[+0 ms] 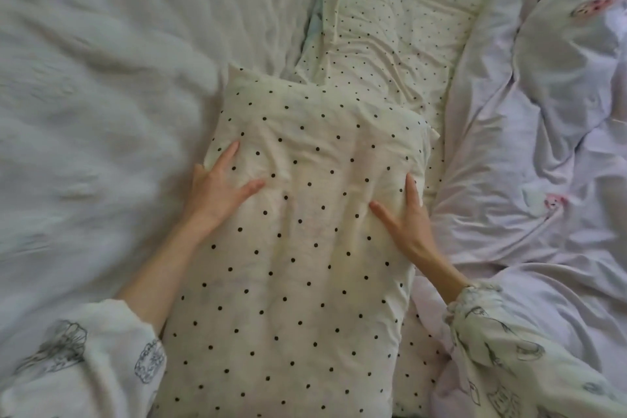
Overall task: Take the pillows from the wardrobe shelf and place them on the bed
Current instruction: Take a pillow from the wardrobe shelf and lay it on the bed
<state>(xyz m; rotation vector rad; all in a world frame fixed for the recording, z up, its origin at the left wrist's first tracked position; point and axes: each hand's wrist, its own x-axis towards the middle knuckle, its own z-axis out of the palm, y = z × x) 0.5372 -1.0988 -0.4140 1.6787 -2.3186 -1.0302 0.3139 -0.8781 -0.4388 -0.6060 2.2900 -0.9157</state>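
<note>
The fingers (234,149) of the left hand (217,187) lie straight and spread along the left edge of the near polka-dot pillow (298,248), thumb angled inward on the top face; some of them seem to wrap the side, but how far under they reach is hidden. The fingers of the right hand (407,217) are likewise extended, index laid up the pillow's right edge and thumb splayed onto the cover. Neither hand pinches the fabric: both press flat, holding the pillow between the palms.

This pillow is over the bed, its far corners overlapping a second polka-dot pillow (390,27) that already lies beyond it, toward the head of the bed. Left of the near pillow is a white crinkled bedspread (95,78); right of it a pale lilac duvet (526,146) with small pink prints is bunched up.

The step appears to be setting the pillow down and settling it. To do that well, I would lower it evenly with both palms, keep it from riding up on the far pillow unless a stack is wanted, and keep its right edge clear of the duvet's folds. Then slide the hands outward to smooth the creased cover before letting go, so that the soft filling spreads flat.
</note>
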